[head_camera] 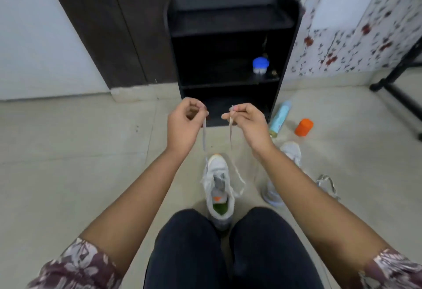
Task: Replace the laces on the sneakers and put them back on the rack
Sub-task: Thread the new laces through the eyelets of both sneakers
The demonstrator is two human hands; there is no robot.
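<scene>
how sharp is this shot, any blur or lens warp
Head view: soft throughout, with the lace and the rack top smeared by blur; wide-angle warp splays the rack sides outward toward the top; light is flat and even, with no glare or hard shadows.

Bare floor (pixel 68 151) lies left of the sneaker (pixel 219 174). On its right crowd a second sneaker (pixel 291 151), a lying bottle (pixel 281 115) and an orange-capped jar (pixel 303 127); the black rack (pixel 228 26) stands ahead.

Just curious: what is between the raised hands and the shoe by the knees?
The grey lace: left hand and right hand each pinch one end, running down to the sneaker. Head view.
</scene>
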